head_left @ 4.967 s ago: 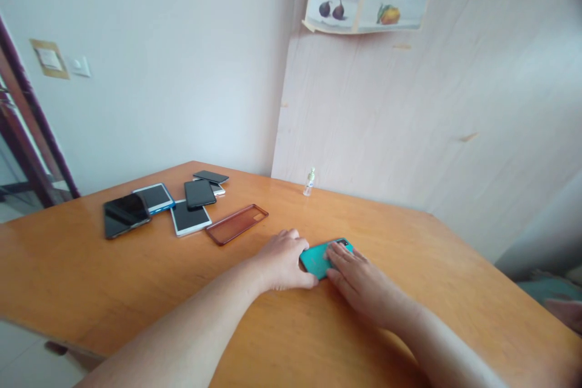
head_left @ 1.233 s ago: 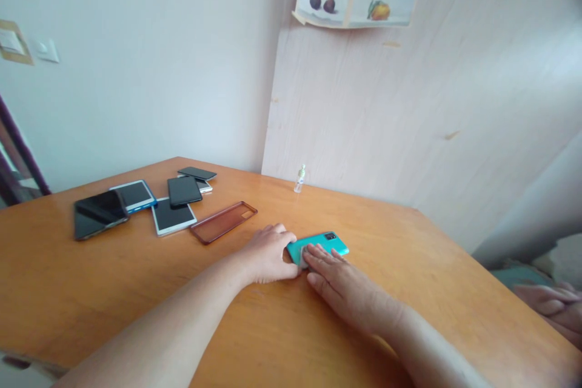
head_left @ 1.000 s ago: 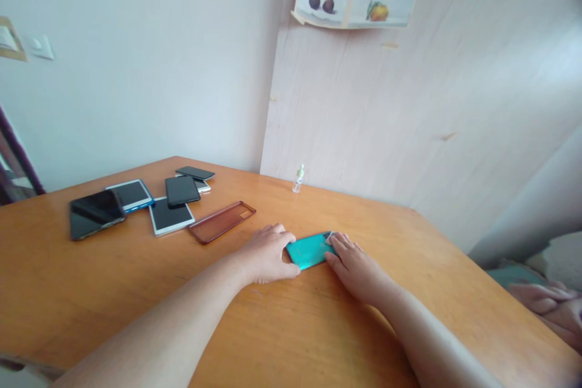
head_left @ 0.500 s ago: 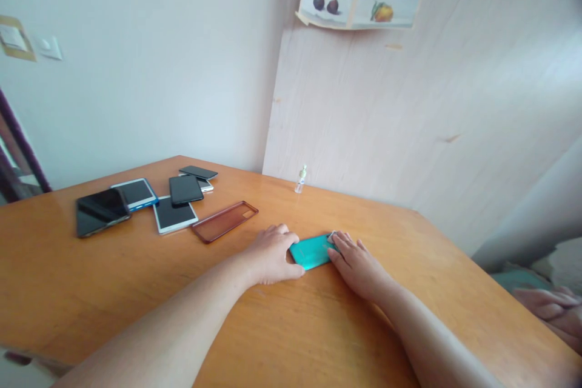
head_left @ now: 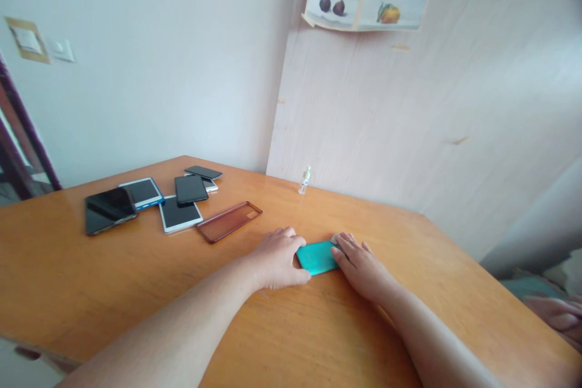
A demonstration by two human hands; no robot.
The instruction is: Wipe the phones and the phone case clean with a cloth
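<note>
A teal phone (head_left: 317,257) lies back side up on the wooden table. Its left end is gripped by my left hand (head_left: 282,259), the thumb on the near edge and the fingers at the far edge. My right hand (head_left: 359,264) rests over the phone's right end, fingers close together and pressing down. From under those fingertips peeks a small whitish cloth (head_left: 335,238), mostly hidden. To the left of my left hand is an empty clear brownish phone case (head_left: 230,222).
At the left of the table (head_left: 254,339) lie several devices, among them a black tablet (head_left: 110,211), a white tablet (head_left: 180,213) and a black phone (head_left: 191,189). A small clear spray bottle (head_left: 304,182) stands near the wall. Another person's hand (head_left: 557,315) shows at the right edge.
The whole view has shifted slightly, moving everything a little to the right. Both hands keep nearly the same places on the teal phone.
</note>
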